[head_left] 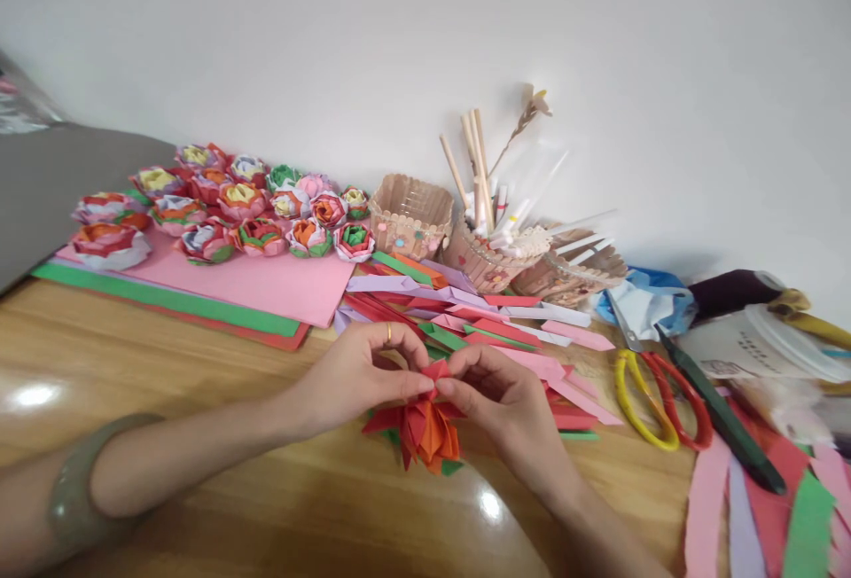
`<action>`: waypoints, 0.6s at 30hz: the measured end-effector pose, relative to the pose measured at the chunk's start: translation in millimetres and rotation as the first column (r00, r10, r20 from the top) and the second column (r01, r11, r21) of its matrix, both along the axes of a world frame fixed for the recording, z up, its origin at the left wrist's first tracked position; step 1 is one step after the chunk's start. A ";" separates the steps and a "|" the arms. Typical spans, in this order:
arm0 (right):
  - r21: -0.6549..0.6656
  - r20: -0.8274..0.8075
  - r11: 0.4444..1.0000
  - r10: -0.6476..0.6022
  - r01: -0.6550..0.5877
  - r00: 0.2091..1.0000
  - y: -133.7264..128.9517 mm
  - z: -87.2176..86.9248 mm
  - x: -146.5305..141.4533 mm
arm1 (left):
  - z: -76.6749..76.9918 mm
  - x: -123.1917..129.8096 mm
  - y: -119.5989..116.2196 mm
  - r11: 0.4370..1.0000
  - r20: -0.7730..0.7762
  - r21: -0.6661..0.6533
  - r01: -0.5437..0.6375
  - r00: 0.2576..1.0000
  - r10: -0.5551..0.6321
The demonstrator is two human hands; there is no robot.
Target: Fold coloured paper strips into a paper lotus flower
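A folded paper flower [429, 432] in red, orange and green is held low over the wooden table, near the middle of the view. My left hand [363, 374], with a ring on one finger, pinches its red tip between thumb and forefinger. From the other side, my right hand [498, 387] grips the same red tip with thumb and fingers. The fingertips of both hands nearly meet at the top of the flower. Just beyond them lies a pile of folded paper strips [458, 303] in red, pink, green, purple and white.
Several finished paper flowers [243, 199] stand on stacked coloured sheets [292, 281] at the left. Decorated baskets [412, 214] line the wall, one holding sticks. Scissors [658, 392], a dark green cutter [728, 418], a plastic tub [751, 347] and flat paper strips [708, 503] are at the right.
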State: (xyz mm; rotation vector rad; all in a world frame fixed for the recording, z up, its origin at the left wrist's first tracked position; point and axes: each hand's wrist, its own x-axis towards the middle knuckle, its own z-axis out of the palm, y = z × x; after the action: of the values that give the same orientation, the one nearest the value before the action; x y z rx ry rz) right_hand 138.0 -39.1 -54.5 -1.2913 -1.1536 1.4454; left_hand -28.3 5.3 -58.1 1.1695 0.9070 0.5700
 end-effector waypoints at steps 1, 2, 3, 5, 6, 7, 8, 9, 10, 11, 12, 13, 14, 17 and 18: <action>0.002 0.019 1.000 0.003 -0.003 1.000 -0.1 0.4 0.4 | 0.9 -0.1 0.1 1.000 -0.012 -0.003 0.000 1.000 0.000; 0.010 0.041 1.000 0.005 -0.006 0.999 -0.3 0.8 0.8 | 1.6 -0.1 0.4 1.000 -0.021 -0.005 0.001 1.000 -0.001; 0.028 0.068 1.000 0.006 -0.008 0.998 -0.6 1.1 1.2 | 2.1 -0.1 0.6 1.000 -0.026 -0.005 0.006 1.000 -0.006; 0.081 0.139 0.997 0.005 -0.017 0.990 -1.6 1.1 1.8 | 2.2 0.0 1.1 1.000 -0.025 -0.004 0.018 1.000 -0.018; 0.116 0.186 0.993 0.002 -0.024 0.983 -2.5 0.5 2.0 | 2.0 0.1 1.1 1.000 -0.025 0.004 0.023 0.999 -0.023; 0.158 0.239 0.987 -0.006 -0.033 0.971 -3.6 -0.5 2.2 | 1.5 0.3 0.8 1.000 -0.030 0.020 0.024 0.999 -0.023; 0.212 0.298 0.976 -0.022 -0.043 0.954 -5.0 -1.8 2.4 | 0.9 0.5 0.1 0.999 -0.037 0.049 0.019 0.999 -0.017; 0.278 0.361 0.959 -0.047 -0.060 0.931 -6.5 -3.4 2.6 | 0.1 0.6 -0.8 0.996 -0.048 0.091 0.013 0.999 -0.008; 0.351 0.423 0.932 -0.077 -0.085 0.903 -8.0 -4.9 2.7 | -0.8 0.6 -2.0 0.990 -0.063 0.143 0.006 0.998 0.003; 0.424 0.476 0.898 -0.108 -0.120 0.873 -9.1 -6.3 2.8 | -1.8 0.5 -3.4 0.977 -0.063 0.212 -0.002 0.998 0.016; 0.480 0.519 0.863 -0.138 -0.155 0.844 -9.8 -7.1 2.9 | -2.9 0.3 -4.9 0.961 -0.067 0.277 -0.001 0.998 0.021; 0.514 0.547 0.839 -0.159 -0.179 0.822 -9.8 -7.5 3.0 | -3.9 -0.1 -6.2 0.935 -0.077 0.354 -0.007 0.996 0.037; 0.520 0.560 0.833 -0.166 -0.189 0.812 -9.3 -7.2 3.1 | -4.9 -0.5 -7.2 0.901 -0.087 0.433 -0.011 0.995 0.054; 0.390 0.553 0.907 -0.091 -0.161 0.828 -5.4 -4.1 3.6 | -6.4 -1.0 -7.8 0.846 -0.119 0.532 -0.024 0.988 0.103; 0.329 0.545 0.931 -0.052 -0.157 0.837 -3.9 -3.1 3.8 | -6.3 -0.8 -7.1 0.862 -0.126 0.506 -0.032 0.986 0.110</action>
State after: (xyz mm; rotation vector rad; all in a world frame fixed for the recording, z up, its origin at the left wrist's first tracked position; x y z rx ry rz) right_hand 141.8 -43.1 -57.6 -1.4489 -1.7532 0.8411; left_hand -29.1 -1.7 -64.4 1.6758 0.9625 0.8194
